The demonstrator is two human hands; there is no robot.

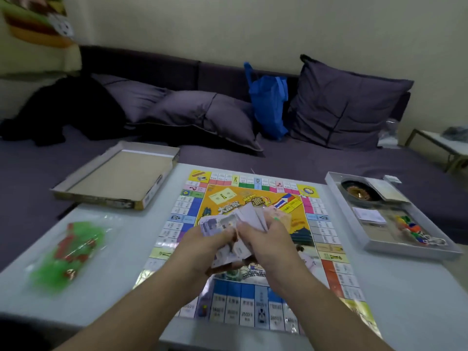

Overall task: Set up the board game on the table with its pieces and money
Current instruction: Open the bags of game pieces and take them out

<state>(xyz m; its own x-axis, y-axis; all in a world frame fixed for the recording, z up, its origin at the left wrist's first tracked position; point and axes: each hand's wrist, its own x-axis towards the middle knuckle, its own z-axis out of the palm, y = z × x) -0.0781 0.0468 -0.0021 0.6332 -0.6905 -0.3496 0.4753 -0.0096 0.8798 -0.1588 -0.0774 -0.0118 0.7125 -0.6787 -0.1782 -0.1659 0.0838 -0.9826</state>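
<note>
- Setting: home living room.
- Seating: dark purple sofa (316,158) along a plain cream wall (228,26), with matching cushions (339,102).
- Belongings: blue bag (268,102) on the sofa; dark clothing (63,110) heaped at its left.
- Furniture: low white table (126,249); small side table (440,143) far right.

The room is dim, with a flat, cool, greenish-grey cast and no single strong source showing. Soft sheen lies on the white table (126,249) left of the game board (253,249), and glare streaks the board's glossy near corners and near edge. Shadows are faint and diffuse, darkest on the sofa (228,158) beyond the board. The fanned paper money (228,224) above the board's middle is smeared by motion, its print unreadable. Fine detail is soft throughout. Wide-angle distortion bows the table's edges and stretches the forearms toward the bottom edge.
</note>
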